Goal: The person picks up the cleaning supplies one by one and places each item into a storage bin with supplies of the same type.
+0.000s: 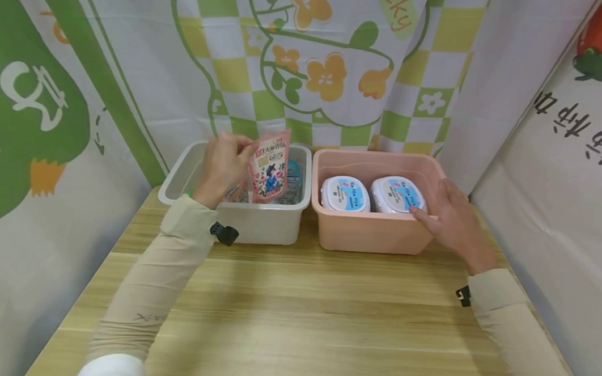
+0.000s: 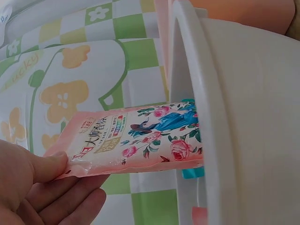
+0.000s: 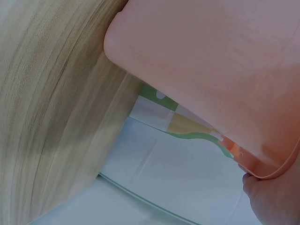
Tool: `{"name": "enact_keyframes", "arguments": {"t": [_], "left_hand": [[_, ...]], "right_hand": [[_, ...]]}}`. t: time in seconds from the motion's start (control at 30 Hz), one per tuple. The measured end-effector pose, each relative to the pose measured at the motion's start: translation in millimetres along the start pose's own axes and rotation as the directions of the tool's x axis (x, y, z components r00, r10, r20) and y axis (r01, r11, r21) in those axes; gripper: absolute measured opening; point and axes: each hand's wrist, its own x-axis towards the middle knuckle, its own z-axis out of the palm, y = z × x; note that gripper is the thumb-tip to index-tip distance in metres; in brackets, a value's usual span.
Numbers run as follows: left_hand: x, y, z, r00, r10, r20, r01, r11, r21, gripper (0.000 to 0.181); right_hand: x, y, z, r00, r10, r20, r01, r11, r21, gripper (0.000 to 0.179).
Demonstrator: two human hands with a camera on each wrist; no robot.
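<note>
A pink flat pouch (image 1: 270,166) with flower pictures and printed lettering stands out of the white bin (image 1: 248,222). My left hand (image 1: 224,164) pinches its upper edge between thumb and fingers. In the left wrist view the pouch (image 2: 136,140) shows its printed front, its lower end hidden behind the bin wall. My right hand (image 1: 454,224) rests on the right front corner of the pink bin (image 1: 375,234), thumb over the front rim and fingers along the side. Two white tubs (image 1: 345,194) with blue-printed lids sit inside that bin, near the right thumb.
Other packs and a blue-green item (image 1: 294,173) lie in the white bin, partly hidden by the pouch. Both bins stand side by side at the back of the wooden table (image 1: 314,319). A printed curtain (image 1: 328,59) hangs close behind them, with sheets at both sides.
</note>
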Motion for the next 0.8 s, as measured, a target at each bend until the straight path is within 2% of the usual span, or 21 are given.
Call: {"name": "enact_keyframes", "arguments": {"t": [0.1, 0.33, 0.43, 0.6, 0.8], "left_hand": [[-0.9, -3.7, 4.2, 1.000, -0.002, 0.004, 0.002, 1.000, -0.008, 0.023], [-4.8, -12.6, 13.7, 1.000, -0.007, 0.017, 0.008, 1.000, -0.024, 0.022], [-5.5, -17.1, 18.9, 1.000, -0.003, 0.019, 0.003, 1.000, -0.023, 0.022], [-8.0, -25.5, 27.2, 0.999, 0.010, 0.039, -0.009, 1.000, -0.018, 0.023], [-11.9, -34.7, 36.6, 0.999, 0.012, 0.045, -0.011, 0.999, -0.036, 0.023]], "right_hand": [[-0.1, -0.2, -0.2, 1.000, 0.001, 0.003, -0.001, 1.000, 0.001, 0.083], [1.2, -0.2, 1.6, 0.999, -0.029, -0.022, 0.029, 1.000, 0.000, 0.073], [0.9, 0.0, 1.5, 0.999, -0.027, -0.018, 0.027, 1.000, -0.003, 0.081], [-0.1, 2.4, 0.5, 0.999, 0.011, 0.030, -0.011, 1.000, 0.000, 0.104], [-0.6, 3.4, 0.5, 0.999, 0.021, 0.043, -0.021, 1.000, -0.002, 0.108]]}}
